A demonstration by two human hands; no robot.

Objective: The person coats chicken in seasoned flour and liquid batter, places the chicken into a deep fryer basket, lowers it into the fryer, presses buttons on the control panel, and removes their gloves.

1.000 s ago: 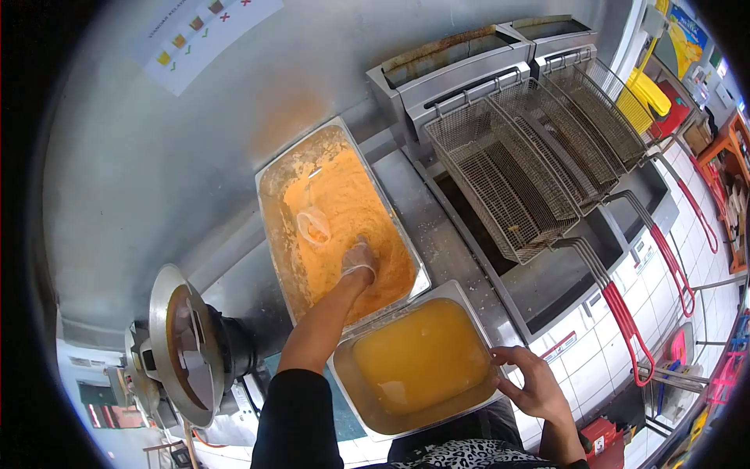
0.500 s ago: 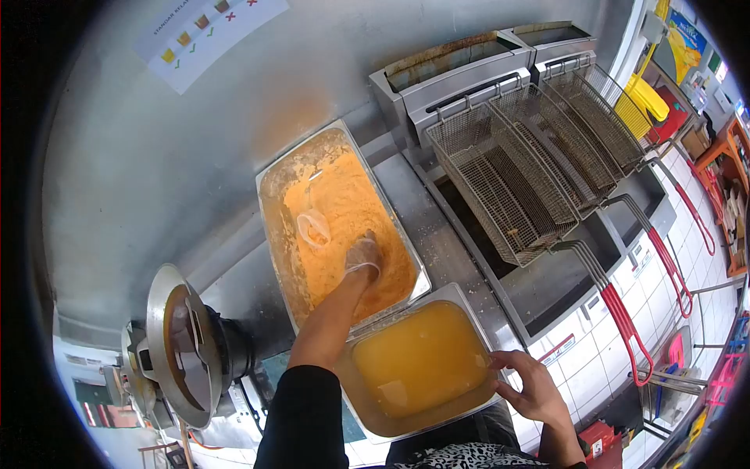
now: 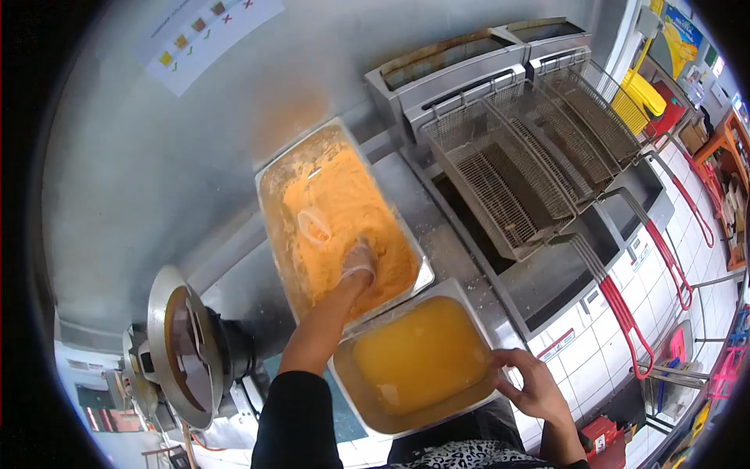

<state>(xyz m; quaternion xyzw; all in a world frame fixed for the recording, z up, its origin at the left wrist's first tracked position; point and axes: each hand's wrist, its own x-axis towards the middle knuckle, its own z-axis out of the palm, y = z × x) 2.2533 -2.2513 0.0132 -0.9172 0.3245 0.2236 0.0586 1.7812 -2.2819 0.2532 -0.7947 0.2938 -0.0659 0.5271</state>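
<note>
My left hand (image 3: 359, 262), in a clear plastic glove, is pushed into orange powder (image 3: 340, 191) in a long metal tray (image 3: 273, 187); the powder hides its fingers. A clear plastic scoop (image 3: 314, 225) lies half filled in the powder, up and left of that hand. Nearer my body is a second metal pan (image 3: 473, 301) of yellow liquid (image 3: 422, 356). Its right rim is pinched between the thumb and fingers of my bare right hand (image 3: 527, 383).
Wire fryer baskets (image 3: 500, 172) with red handles (image 3: 625, 320) rest above the fryer (image 3: 539, 289) at the right. A round metal lid or bowl (image 3: 183, 348) stands at lower left. A printed sheet (image 3: 199, 35) hangs on the metal wall.
My left hand shifted slightly right and then back left and down in the powder, which is heaped differently around it. My right hand stays at the pan's rim.
</note>
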